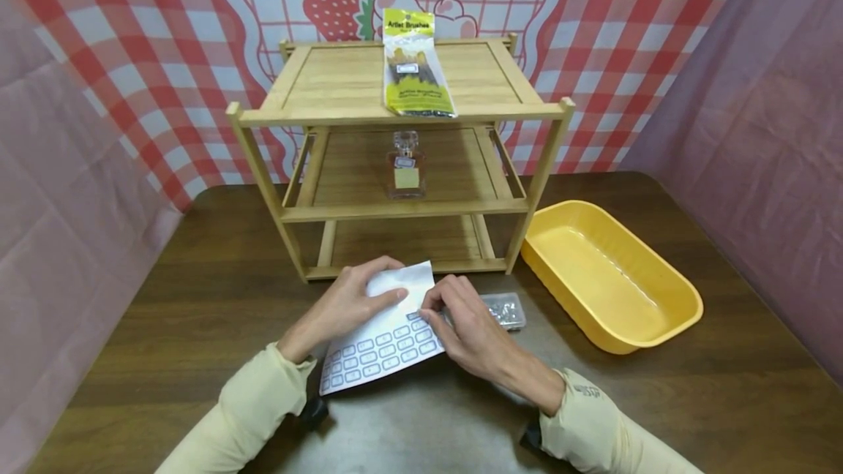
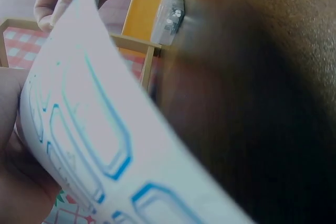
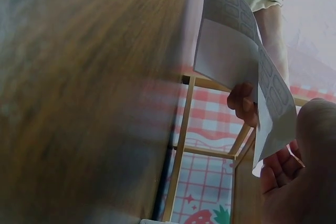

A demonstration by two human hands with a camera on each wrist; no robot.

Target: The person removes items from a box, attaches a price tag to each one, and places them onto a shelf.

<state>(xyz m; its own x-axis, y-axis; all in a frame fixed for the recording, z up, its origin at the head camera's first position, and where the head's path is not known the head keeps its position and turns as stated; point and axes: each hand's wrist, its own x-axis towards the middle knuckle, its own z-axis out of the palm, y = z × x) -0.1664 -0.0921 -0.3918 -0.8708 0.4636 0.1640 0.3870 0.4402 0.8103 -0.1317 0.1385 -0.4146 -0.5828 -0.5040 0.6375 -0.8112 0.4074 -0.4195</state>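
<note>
My left hand (image 1: 345, 306) grips a white sheet of blue-outlined label stickers (image 1: 385, 346), its thumb over the blank upper part. At the sheet's right edge, the thumb and fingers of my right hand (image 1: 470, 331) pinch at a sticker by the end of the top row. Whether that sticker is lifted is hidden by the fingertips. Seen from the left wrist, the sheet (image 2: 121, 114) curves upward toward the right hand's fingers. The right wrist view shows the sheet (image 3: 228, 48) bent, with left-hand fingers behind it. A small clear plastic box (image 1: 507, 311) of metallic bits lies beside my right hand.
A three-tier wooden rack (image 1: 405, 212) stands behind the hands. Its top shelf bears a labelled Artist Brushes packet (image 1: 418, 64); a labelled glass perfume bottle (image 1: 406, 167) stands on the middle shelf. A yellow plastic basin (image 1: 612, 276) sits to the right on the wooden table (image 1: 197, 298).
</note>
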